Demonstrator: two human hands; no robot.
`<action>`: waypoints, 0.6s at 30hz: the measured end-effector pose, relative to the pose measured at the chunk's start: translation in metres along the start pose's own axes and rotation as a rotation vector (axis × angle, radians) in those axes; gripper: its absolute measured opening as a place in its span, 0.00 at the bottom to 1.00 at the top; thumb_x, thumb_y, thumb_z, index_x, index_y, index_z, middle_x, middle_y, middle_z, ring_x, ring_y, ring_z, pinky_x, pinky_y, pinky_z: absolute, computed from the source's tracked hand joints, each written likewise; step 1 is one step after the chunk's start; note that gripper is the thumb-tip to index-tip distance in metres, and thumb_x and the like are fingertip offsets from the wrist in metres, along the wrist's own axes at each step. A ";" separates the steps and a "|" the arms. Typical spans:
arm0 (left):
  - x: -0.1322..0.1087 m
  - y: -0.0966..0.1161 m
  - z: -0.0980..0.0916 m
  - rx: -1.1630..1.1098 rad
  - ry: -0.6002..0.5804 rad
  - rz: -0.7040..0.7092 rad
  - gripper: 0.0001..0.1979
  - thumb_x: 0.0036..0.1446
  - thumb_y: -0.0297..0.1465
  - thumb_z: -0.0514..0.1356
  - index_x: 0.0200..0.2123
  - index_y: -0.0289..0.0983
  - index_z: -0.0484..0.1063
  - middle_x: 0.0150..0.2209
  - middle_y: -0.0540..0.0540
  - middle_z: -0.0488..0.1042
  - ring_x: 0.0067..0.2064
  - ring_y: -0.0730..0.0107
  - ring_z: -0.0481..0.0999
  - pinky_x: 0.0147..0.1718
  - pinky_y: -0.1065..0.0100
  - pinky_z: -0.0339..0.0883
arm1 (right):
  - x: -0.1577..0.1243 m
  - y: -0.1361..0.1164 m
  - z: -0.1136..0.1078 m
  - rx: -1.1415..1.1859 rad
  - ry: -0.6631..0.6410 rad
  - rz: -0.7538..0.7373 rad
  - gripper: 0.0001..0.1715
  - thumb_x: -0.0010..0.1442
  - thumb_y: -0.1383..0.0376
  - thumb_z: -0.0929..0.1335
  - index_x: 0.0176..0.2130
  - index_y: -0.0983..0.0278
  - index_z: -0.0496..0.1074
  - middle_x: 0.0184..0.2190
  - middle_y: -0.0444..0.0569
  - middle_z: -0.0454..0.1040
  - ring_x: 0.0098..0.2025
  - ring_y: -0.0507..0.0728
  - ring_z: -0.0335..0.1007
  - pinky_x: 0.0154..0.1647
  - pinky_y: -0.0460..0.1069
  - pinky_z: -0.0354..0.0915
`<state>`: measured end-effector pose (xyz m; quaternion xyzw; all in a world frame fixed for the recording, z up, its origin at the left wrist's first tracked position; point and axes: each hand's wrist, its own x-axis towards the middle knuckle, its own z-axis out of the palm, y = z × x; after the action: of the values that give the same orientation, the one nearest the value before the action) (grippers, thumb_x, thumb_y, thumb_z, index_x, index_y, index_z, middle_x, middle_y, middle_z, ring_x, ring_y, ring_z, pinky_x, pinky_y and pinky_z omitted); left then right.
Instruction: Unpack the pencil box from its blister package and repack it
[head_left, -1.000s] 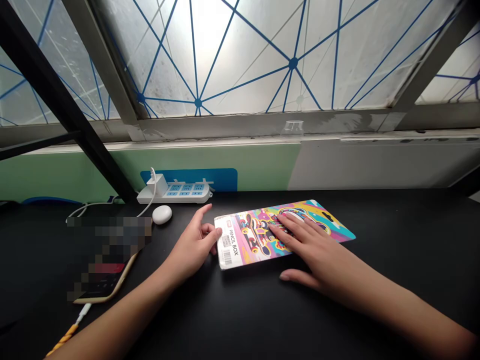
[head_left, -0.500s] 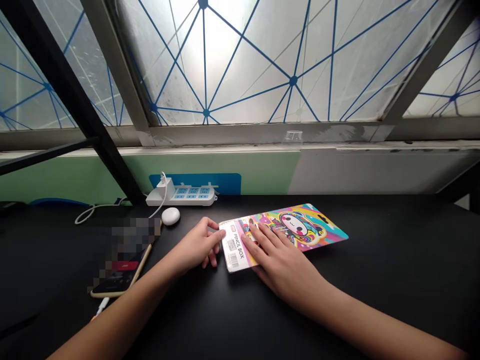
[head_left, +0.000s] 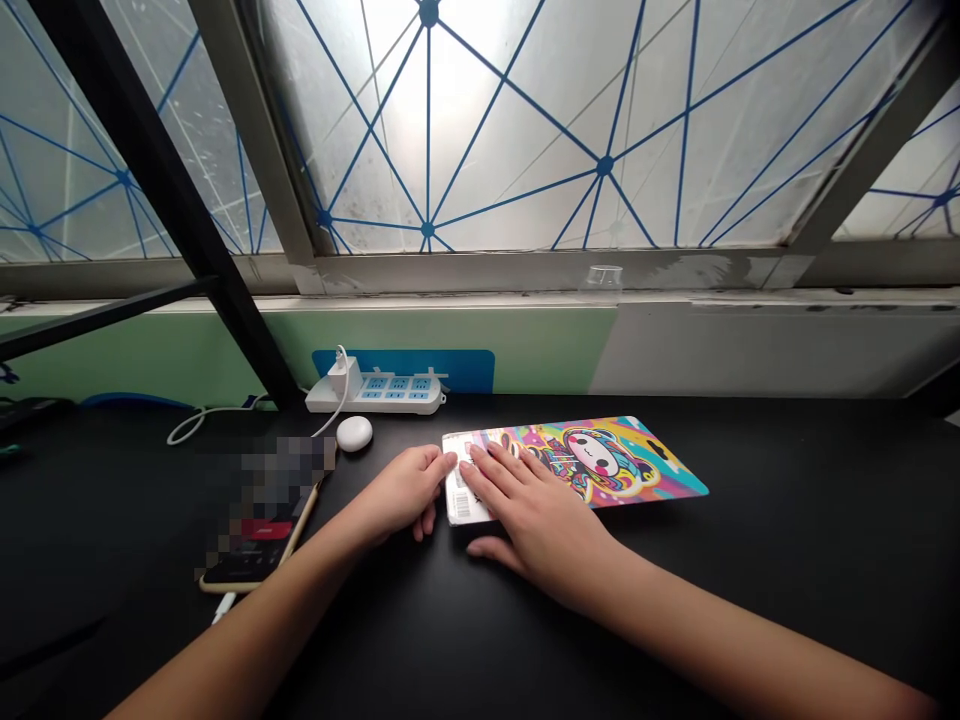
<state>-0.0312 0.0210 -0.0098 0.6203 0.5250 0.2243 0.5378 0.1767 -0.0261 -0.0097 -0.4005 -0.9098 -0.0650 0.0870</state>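
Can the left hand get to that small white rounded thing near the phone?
Probably yes: the white rounded thing lies just beyond the left hand, with only black desk showing between them.

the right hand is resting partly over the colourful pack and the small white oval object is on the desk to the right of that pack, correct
Only the side is wrong: in the head view, the small white oval object is on the desk to the left of the colourful pack. The right hand does rest partly over it.
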 end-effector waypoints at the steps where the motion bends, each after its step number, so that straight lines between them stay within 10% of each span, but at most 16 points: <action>1: 0.000 0.001 0.000 0.006 -0.001 -0.002 0.22 0.61 0.54 0.55 0.30 0.41 0.59 0.16 0.60 0.61 0.13 0.74 0.67 0.09 0.77 0.57 | -0.001 0.003 -0.001 0.012 -0.018 -0.003 0.46 0.66 0.46 0.67 0.70 0.69 0.57 0.71 0.61 0.55 0.71 0.74 0.52 0.66 0.71 0.58; 11: -0.001 0.006 -0.001 0.167 -0.016 -0.038 0.23 0.61 0.56 0.50 0.32 0.42 0.58 0.15 0.57 0.64 0.15 0.72 0.66 0.14 0.74 0.62 | -0.023 0.035 -0.019 0.104 -0.113 0.062 0.49 0.63 0.39 0.65 0.71 0.62 0.57 0.72 0.57 0.54 0.73 0.72 0.47 0.68 0.71 0.55; 18: -0.004 0.013 -0.050 0.525 0.176 -0.066 0.18 0.63 0.46 0.53 0.27 0.41 0.60 0.19 0.51 0.68 0.19 0.66 0.70 0.18 0.70 0.58 | -0.070 0.088 -0.005 0.045 0.065 0.087 0.30 0.72 0.55 0.62 0.68 0.58 0.61 0.68 0.54 0.63 0.70 0.66 0.57 0.67 0.69 0.57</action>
<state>-0.0693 0.0403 0.0187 0.6992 0.6296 0.1160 0.3183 0.2887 -0.0187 -0.0152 -0.4354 -0.8894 -0.0536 0.1283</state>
